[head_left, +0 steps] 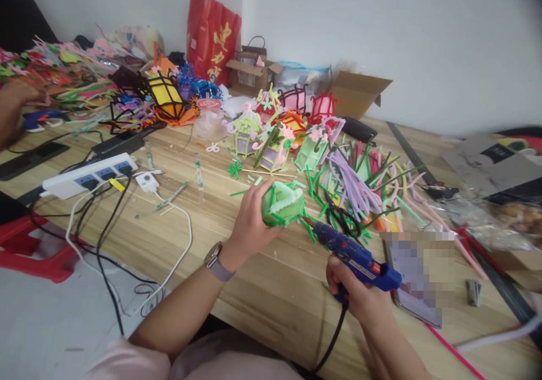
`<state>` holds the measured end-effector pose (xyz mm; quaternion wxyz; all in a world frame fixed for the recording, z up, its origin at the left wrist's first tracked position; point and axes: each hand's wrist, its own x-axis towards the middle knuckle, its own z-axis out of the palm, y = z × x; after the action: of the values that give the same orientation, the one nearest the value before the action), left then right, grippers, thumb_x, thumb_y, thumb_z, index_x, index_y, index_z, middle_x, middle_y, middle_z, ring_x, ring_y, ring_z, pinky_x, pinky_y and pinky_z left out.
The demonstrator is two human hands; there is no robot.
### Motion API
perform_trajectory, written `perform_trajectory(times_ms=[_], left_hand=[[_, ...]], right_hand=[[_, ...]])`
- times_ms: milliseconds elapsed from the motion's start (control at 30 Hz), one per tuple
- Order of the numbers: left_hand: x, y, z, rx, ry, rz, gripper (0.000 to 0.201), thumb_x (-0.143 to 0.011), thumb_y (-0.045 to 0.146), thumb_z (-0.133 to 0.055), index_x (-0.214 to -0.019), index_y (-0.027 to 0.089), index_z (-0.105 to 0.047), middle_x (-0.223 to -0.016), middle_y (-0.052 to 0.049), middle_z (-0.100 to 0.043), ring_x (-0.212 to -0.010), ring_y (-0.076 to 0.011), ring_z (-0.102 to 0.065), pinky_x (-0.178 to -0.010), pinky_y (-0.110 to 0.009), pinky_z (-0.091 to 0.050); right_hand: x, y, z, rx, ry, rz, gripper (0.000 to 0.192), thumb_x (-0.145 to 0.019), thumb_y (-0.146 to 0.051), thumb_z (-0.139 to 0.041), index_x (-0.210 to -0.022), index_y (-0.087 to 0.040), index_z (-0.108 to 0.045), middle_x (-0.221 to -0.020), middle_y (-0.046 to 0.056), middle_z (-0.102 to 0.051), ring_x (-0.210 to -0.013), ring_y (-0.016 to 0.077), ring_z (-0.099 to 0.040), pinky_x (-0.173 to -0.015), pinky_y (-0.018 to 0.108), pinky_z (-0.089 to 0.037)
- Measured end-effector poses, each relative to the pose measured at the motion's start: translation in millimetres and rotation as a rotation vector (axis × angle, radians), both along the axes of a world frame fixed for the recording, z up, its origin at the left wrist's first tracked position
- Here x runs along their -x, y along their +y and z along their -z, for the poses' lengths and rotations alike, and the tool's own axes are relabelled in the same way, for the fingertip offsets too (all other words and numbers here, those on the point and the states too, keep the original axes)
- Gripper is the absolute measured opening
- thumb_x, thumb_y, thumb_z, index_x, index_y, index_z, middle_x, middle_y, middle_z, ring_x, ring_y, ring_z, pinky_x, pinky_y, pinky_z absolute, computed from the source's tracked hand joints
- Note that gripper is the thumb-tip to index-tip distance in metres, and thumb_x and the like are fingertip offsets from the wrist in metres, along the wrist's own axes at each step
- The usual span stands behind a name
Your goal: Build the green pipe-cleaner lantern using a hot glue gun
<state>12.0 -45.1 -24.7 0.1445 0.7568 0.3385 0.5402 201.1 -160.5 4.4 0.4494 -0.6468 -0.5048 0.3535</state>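
Soft even daylight, warped edges

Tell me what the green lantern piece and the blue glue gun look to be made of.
Small green lantern frame in the left hand: fuzzy pipe cleaners, judging by its bristly edges. Blue glue gun in the right hand: smooth, probably moulded plastic, slight sheen.

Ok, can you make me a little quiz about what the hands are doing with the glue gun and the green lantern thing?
1. True or false: the left hand holds the green lantern above the wooden table.
2. Which hand grips the blue glue gun? A) the left hand B) the right hand C) neither hand
3. Fill in: the glue gun's nozzle points toward the green ____.

Key:
1. True.
2. B. The right hand grips the handle.
3. Lantern. The tip sits close beside it; whether they touch cannot be told.
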Motion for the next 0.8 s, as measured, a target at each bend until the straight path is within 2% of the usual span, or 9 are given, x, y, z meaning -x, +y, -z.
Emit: perform_trajectory(times_ms=[167, 433, 800], left_hand=[[0, -1, -0.8, 0.007, 0.005, 0.002, 0.080, -0.078, 0.038, -0.073, -0.144, 0.022, -0.030, -0.130, -0.015, -0.054, -0.120, -0.0291, -0.052, -0.101, -0.045, -0.044], [0, 0, 0.4, -0.006, -0.001, 0.008, 0.082, -0.076, 0.038, -0.075, -0.144, 0.022, -0.030, -0.128, -0.015, -0.054, -0.119, -0.0290, -0.053, -0.101, -0.044, -0.044], [0, -1, 0.7, 0.048, -0.010, 0.030, 0.084, -0.077, 0.037, -0.075, -0.145, 0.022, -0.029, -0.131, -0.015, -0.051, -0.122, -0.0301, -0.051, -0.103, -0.045, -0.042]], right_hand=[[0, 0, -0.7, -0.005, -0.011, 0.009, 0.053, -0.080, -0.057, -0.061, -0.043, -0.020, -0.049, -0.039, 0.001, -0.052, -0.036, 0.0110, -0.047, -0.041, 0.024, -0.039], [-11, 3, 6.1, -0.012, -0.051, -0.094, 0.053, -0.083, -0.055, -0.059, -0.044, -0.020, -0.052, -0.039, 0.003, -0.055, -0.035, 0.0120, -0.050, -0.039, 0.024, -0.041], [-12, 2, 6.9, 0.007, -0.077, -0.102, 0.055, -0.083, -0.057, -0.058, -0.044, -0.020, -0.052, -0.039, 0.003, -0.055, -0.035, 0.0116, -0.050, -0.040, 0.023, -0.041]])
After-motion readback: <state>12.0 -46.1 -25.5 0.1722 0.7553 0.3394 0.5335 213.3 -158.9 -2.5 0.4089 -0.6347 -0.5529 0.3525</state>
